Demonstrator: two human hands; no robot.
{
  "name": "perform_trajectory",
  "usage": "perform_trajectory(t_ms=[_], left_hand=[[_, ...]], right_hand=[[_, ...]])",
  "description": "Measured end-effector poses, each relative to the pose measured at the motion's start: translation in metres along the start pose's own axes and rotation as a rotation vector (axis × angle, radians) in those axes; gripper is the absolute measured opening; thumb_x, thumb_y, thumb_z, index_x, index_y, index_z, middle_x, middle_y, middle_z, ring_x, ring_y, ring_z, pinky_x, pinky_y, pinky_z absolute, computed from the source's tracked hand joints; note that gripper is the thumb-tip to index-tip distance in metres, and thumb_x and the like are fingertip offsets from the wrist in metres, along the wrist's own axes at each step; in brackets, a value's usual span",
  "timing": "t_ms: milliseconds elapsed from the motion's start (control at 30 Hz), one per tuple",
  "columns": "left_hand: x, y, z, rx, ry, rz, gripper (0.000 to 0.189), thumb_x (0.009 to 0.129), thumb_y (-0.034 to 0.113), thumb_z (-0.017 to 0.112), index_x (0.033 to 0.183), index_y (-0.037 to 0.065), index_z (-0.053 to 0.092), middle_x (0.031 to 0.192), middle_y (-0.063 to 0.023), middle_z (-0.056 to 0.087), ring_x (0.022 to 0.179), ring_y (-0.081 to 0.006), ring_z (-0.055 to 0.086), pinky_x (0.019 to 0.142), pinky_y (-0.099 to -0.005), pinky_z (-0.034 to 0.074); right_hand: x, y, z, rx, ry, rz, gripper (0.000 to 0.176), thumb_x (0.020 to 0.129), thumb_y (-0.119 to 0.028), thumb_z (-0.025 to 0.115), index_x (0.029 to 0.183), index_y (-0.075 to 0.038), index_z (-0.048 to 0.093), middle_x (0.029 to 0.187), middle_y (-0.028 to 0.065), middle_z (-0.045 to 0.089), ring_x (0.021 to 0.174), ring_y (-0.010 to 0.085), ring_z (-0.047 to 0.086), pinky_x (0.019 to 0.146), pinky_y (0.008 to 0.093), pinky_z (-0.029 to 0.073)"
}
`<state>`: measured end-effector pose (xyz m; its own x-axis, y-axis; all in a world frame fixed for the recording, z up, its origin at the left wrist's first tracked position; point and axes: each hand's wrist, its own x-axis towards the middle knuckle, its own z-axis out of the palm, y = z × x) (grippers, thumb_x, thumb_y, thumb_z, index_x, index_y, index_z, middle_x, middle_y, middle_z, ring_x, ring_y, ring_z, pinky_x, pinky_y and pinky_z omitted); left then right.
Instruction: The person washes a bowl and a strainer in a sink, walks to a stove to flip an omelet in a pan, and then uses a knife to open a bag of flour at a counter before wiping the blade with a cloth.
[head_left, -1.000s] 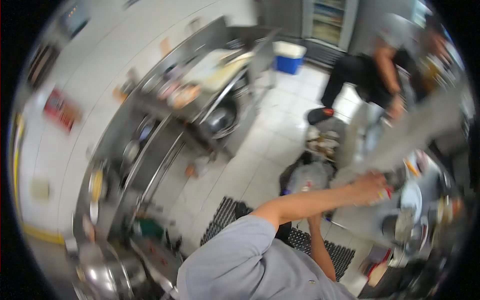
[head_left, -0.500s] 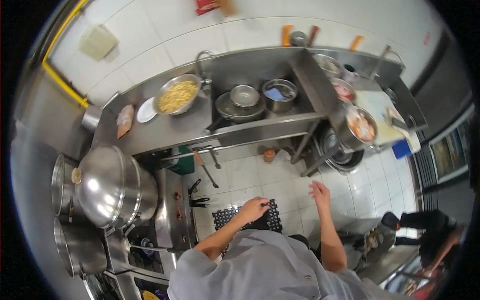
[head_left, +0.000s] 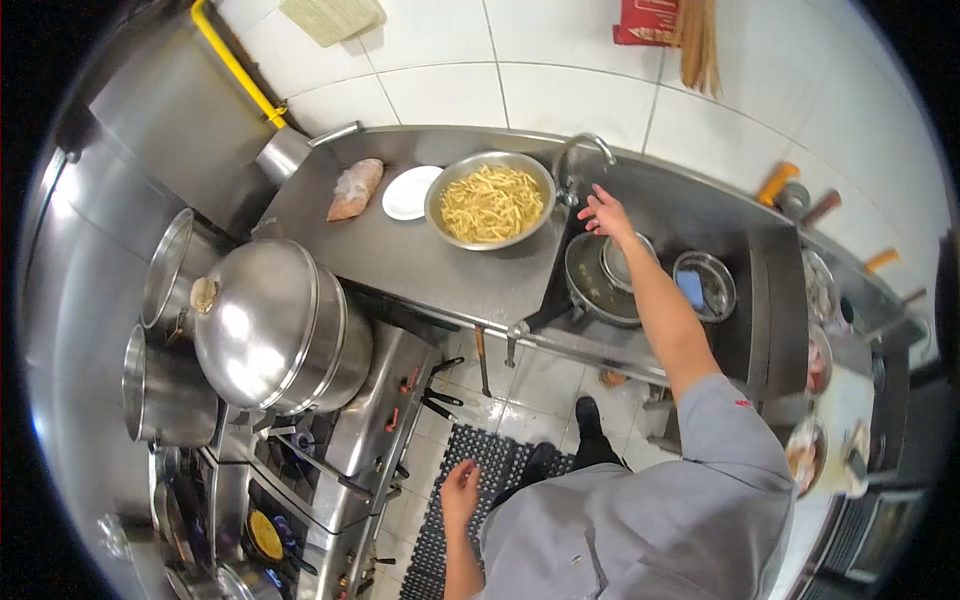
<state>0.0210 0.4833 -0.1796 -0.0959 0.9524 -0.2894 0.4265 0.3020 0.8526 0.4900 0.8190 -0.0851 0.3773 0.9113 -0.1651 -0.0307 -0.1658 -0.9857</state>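
My right hand (head_left: pixel 606 216) reaches over the sink with its fingers apart and nothing in it. Its fingertips are close to the tap (head_left: pixel 568 190) at the sink's back edge. To the left of the tap, a large steel bowl (head_left: pixel 434 212) of pale cut strips, which look like potato fries, sits on the steel counter. Below my right forearm lie a dark wok (head_left: pixel 592 280) with a small steel bowl partly hidden by the arm, and a steel pot (head_left: pixel 722 268) holding a blue sponge (head_left: pixel 690 289). Low over the floor mat, my left hand (head_left: pixel 460 492) hangs with loosely curled fingers, empty.
A white plate (head_left: pixel 408 194) and a bagged food item (head_left: pixel 357 190) lie on the counter. At left, a large domed steel pot (head_left: pixel 270 330) stands on the stove (head_left: pixel 385 425); a small pan of yellow food (head_left: pixel 265 535) is nearer. Bowls of food stand at far right.
My view and body have turned left and moved closer to the counter. My right hand has stretched forward over the sink to the tap; my left hand has lowered to my side.
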Motion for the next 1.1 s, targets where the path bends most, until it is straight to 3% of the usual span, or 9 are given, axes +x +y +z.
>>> perform_trajectory(t_ms=[133,367,467,600,733,900,1000,1067,1100], left_hand=[[0.000,0.051,0.045,-0.186,0.061,-0.114,0.029,0.086,0.016,0.063,0.111,0.000,0.060,0.091,-0.0042,0.065,0.077,-0.0103,0.060,0.069,-0.0221,0.047],[0.055,0.204,0.181,-0.242,-0.303,0.192,0.028,0.089,0.015,0.058,0.113,0.001,0.059,0.107,-0.0092,0.063,0.095,-0.0169,0.060,0.084,-0.0281,0.048],[0.105,0.231,0.245,-0.134,-0.259,0.435,0.031,0.084,0.026,0.062,0.107,0.005,0.062,0.098,-0.0136,0.065,0.086,-0.0203,0.063,0.075,-0.0319,0.050],[0.180,0.242,0.339,-0.161,-0.226,0.258,0.023,0.077,0.025,0.063,0.084,0.003,0.068,0.075,-0.0118,0.067,0.068,-0.0229,0.063,0.066,-0.0352,0.049],[0.207,0.271,0.372,-0.175,-0.201,0.122,0.018,0.077,0.020,0.062,0.081,0.003,0.067,0.071,-0.0114,0.066,0.065,-0.0211,0.062,0.063,-0.0359,0.048],[0.180,0.268,0.336,-0.204,-0.123,0.208,0.016,0.071,0.013,0.062,0.084,0.004,0.068,0.078,-0.0126,0.067,0.073,-0.0226,0.065,0.067,-0.0352,0.050],[0.143,0.243,0.288,-0.311,-0.123,0.335,0.018,0.079,0.008,0.059,0.095,0.002,0.065,0.082,-0.0099,0.067,0.075,-0.0169,0.063,0.068,-0.0310,0.050],[0.098,0.221,0.233,-0.415,-0.109,0.371,0.021,0.084,0.008,0.056,0.102,0.001,0.062,0.084,-0.0080,0.067,0.078,-0.0137,0.062,0.071,-0.0286,0.050],[0.072,0.206,0.207,-0.477,-0.072,0.371,0.022,0.085,0.008,0.056,0.105,0.000,0.061,0.084,-0.0071,0.067,0.080,-0.0128,0.062,0.074,-0.0276,0.050]], right_hand=[[0.041,-0.004,-0.019,-0.360,-0.614,0.032,0.041,0.092,-0.020,0.050,0.131,-0.011,0.047,0.074,0.0043,0.061,0.056,0.0113,0.056,0.047,0.0238,0.043],[0.042,0.080,-0.069,-0.143,-0.522,0.155,0.024,0.087,-0.015,0.056,0.100,0.004,0.062,0.082,0.0120,0.065,0.067,0.0213,0.064,0.064,0.0327,0.056],[0.049,0.079,-0.080,-0.331,-0.552,0.019,0.019,0.085,-0.006,0.054,0.097,0.008,0.061,0.078,0.0123,0.064,0.064,0.0188,0.063,0.058,0.0294,0.055],[0.046,0.042,-0.074,-0.433,-0.596,-0.020,0.018,0.086,-0.010,0.057,0.090,0.007,0.062,0.072,0.0114,0.063,0.057,0.0185,0.061,0.053,0.0289,0.053],[0.064,0.033,-0.040,-0.289,-0.603,0.077,0.022,0.089,-0.015,0.055,0.094,0.007,0.059,0.073,0.0123,0.063,0.058,0.0209,0.062,0.054,0.0270,0.053],[0.071,0.043,0.000,-0.055,-0.692,0.338,0.023,0.086,-0.007,0.052,0.104,0.007,0.053,0.091,0.0170,0.062,0.078,0.0259,0.064,0.069,0.0317,0.053],[0.115,0.053,0.015,0.324,-0.802,0.582,0.036,0.072,0.005,0.047,0.108,0.009,0.049,0.106,0.0172,0.058,0.097,0.0276,0.059,0.082,0.0341,0.050],[0.121,0.036,0.018,0.377,-0.680,0.694,0.029,0.073,0.002,0.053,0.102,0.007,0.053,0.106,0.0171,0.059,0.099,0.0259,0.057,0.081,0.0325,0.049],[0.164,0.056,0.014,0.511,-0.879,0.716,0.028,0.078,-0.002,0.053,0.104,0.007,0.054,0.108,0.0179,0.059,0.101,0.0274,0.056,0.085,0.0333,0.046]])
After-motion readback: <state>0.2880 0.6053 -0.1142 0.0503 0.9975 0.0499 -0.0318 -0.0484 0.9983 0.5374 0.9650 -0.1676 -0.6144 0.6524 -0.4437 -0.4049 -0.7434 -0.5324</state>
